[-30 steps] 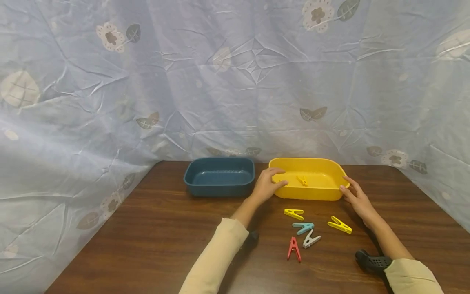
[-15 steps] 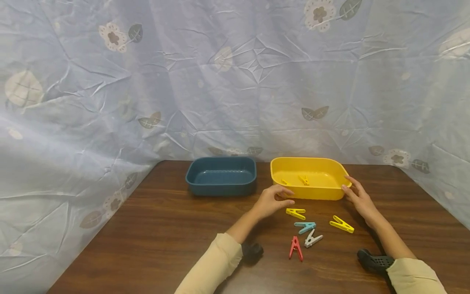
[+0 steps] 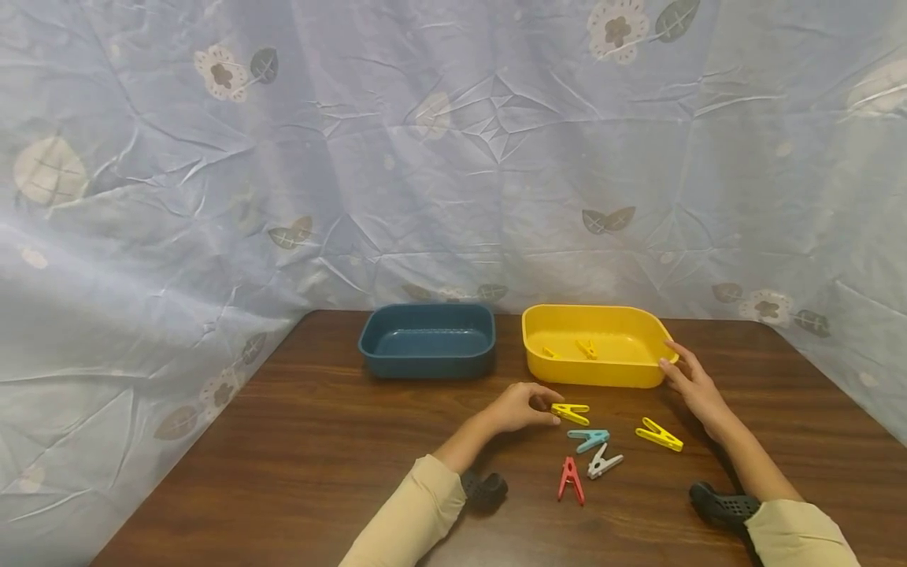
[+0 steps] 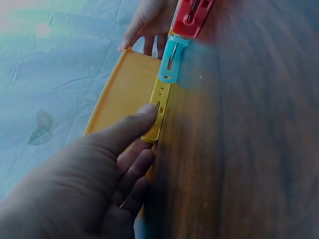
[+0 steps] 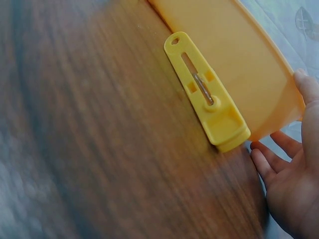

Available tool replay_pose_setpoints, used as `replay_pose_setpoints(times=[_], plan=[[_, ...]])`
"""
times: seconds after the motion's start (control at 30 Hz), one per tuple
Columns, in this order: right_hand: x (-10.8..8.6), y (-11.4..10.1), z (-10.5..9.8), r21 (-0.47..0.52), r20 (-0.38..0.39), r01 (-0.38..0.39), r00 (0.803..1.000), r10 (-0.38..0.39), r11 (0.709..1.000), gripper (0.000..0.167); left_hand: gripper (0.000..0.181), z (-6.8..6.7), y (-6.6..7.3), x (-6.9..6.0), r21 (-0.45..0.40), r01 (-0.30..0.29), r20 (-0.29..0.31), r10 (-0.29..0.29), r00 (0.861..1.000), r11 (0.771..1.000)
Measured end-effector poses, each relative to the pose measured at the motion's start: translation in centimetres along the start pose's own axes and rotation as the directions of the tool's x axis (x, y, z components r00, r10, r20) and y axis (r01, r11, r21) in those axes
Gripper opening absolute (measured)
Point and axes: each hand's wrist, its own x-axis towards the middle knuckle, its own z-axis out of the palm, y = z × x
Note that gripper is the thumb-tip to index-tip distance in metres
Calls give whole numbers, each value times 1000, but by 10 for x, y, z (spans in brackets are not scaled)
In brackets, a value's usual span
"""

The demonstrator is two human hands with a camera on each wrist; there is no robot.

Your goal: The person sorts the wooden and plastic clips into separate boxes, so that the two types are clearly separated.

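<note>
My left hand [image 3: 520, 408] reaches over a yellow clothespin [image 3: 571, 413], its thumb and fingers about one end. In the left wrist view the thumb [image 4: 142, 117] lies at that clothespin; a firm pinch does not show. My right hand [image 3: 697, 390] touches the right front corner of the yellow bin [image 3: 602, 374] with extended fingers. Inside this bin are two yellow clothespins [image 3: 586, 349]. Another yellow clothespin [image 5: 209, 94] lies before it, left of my right hand. A blue clothespin [image 3: 590, 439], a white clothespin [image 3: 604, 461] and a red clothespin [image 3: 570, 479] lie nearer me.
A dark blue bin [image 3: 428, 365] stands left of the yellow one, with a gap between them. Both are near the back edge of the brown wooden table [image 3: 298, 457]. Behind hangs a patterned light curtain [image 3: 439, 197]. Dark devices [image 3: 723, 504] sit at both wrists.
From the left end of the yellow bin, my left hand has come down toward me to the yellow clothespin on the table. My right hand stays at the bin's corner.
</note>
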Motion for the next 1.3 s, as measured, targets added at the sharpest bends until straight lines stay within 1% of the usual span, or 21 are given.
replay_pose_setpoints(times=[0.1, 0.27, 0.43, 0.53, 0.63, 0.73, 0.83, 1.0, 1.13, 1.3], plan=[[0, 0, 1, 0, 2, -4, 1000, 4, 1000, 60, 31, 1, -1, -1, 20, 10, -2, -10, 1000, 1000], [1, 1, 0, 0, -1, -14, 1000, 14, 1000, 61, 23, 1, 1, -1, 22, -16, -10, 16, 1000, 1000], [1, 2, -2, -8, -9, -19, 1000, 19, 1000, 61, 19, 2, 3, 0, 26, -22, -13, 22, 1000, 999], [1, 2, -2, -6, -11, -18, 1000, 18, 1000, 61, 20, 1, 3, 0, 26, -24, -18, 24, 1000, 999], [0, 1, -2, 6, -9, -13, 1000, 13, 1000, 61, 25, 0, 3, -1, 38, -23, -23, 24, 999, 999], [-1, 0, -1, 21, -11, -4, 1000, 4, 1000, 61, 32, 1, 2, -2, 62, -12, -14, 13, 1000, 998], [-1, -1, 1, 40, -18, 8, 1000, -7, 999, 60, 35, 2, 0, -1, 87, -14, -1, 14, 1000, 996], [-2, -2, 1, 51, -30, 19, 999, -17, 999, 59, 35, 4, -3, 2, 69, -34, 0, 34, 999, 997], [-2, -2, -1, 37, -20, 5, 1000, -5, 999, 59, 34, 5, -3, 3, 64, -33, 5, 33, 999, 997], [-1, -1, 0, 21, -7, -11, 1000, 11, 1000, 60, 27, 4, 0, 2, 71, -21, 0, 21, 1000, 997]])
